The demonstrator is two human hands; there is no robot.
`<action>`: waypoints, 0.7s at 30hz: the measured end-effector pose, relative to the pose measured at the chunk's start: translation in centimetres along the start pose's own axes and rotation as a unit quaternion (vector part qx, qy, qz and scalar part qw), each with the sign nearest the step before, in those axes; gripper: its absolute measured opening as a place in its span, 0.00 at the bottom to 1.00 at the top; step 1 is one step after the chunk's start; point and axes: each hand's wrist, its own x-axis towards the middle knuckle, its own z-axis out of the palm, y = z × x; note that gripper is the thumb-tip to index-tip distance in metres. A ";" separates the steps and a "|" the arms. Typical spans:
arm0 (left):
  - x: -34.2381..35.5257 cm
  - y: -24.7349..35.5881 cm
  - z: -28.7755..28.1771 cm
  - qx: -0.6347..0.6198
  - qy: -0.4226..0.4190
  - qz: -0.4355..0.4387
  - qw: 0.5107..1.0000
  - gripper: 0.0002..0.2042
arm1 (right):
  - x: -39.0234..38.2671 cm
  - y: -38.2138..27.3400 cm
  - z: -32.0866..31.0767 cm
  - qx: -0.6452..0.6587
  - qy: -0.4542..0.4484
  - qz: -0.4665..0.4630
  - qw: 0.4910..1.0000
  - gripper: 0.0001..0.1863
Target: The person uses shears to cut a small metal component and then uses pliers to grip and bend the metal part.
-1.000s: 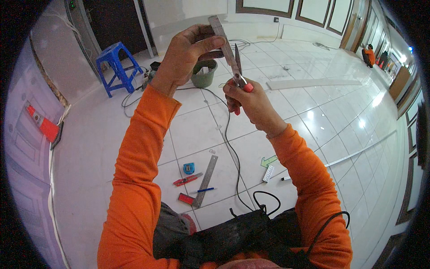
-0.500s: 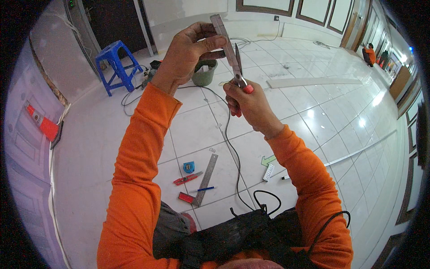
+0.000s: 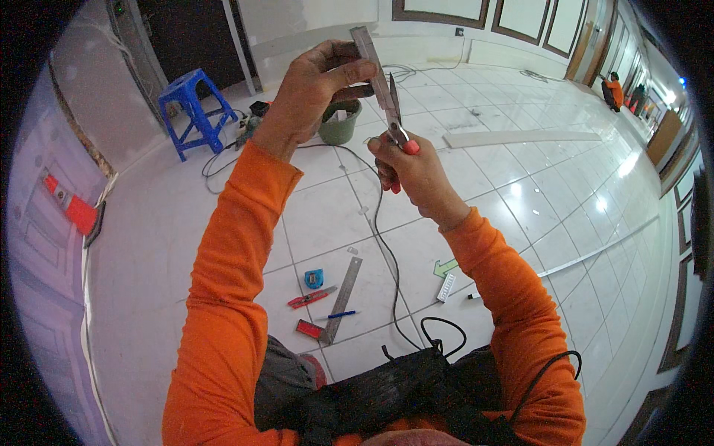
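Raised in front of me, my left hand pinches a narrow grey strip, perhaps a metal profile, between thumb and fingers. My right hand is closed round the red handles of scissors-like snips. Their blades are parted at the strip's lower end; I cannot tell how deep the strip sits between them. On the floor below lie a try square, a red utility knife, a blue tape measure and a blue pen.
A blue stool and a green bucket stand beyond my left arm. A black cable crosses the tiles. A long white panel lies far right, and an orange cone at the left wall. Another person crouches far off.
My hands, the strip and the snips stay almost in place. The snips may have shifted very slightly; nothing has been let go.
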 end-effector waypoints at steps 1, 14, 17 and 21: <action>0.0 -0.1 0.0 -0.008 0.003 0.000 1.000 0.17 | 0.0 0.1 -0.1 0.012 -0.008 0.005 1.000 0.13; 0.2 -1.2 -0.4 -0.048 -0.031 -0.002 0.998 0.16 | -0.2 -0.9 -0.7 -0.008 -0.049 -0.027 0.998 0.14; 0.2 -1.4 -0.4 -0.057 -0.032 0.003 0.998 0.16 | -0.1 -0.6 -0.3 -0.018 -0.026 -0.084 0.996 0.13; 0.2 -1.6 -0.5 -0.097 -0.024 -0.001 0.995 0.17 | 0.3 0.2 -0.4 -0.091 0.009 -0.090 0.992 0.13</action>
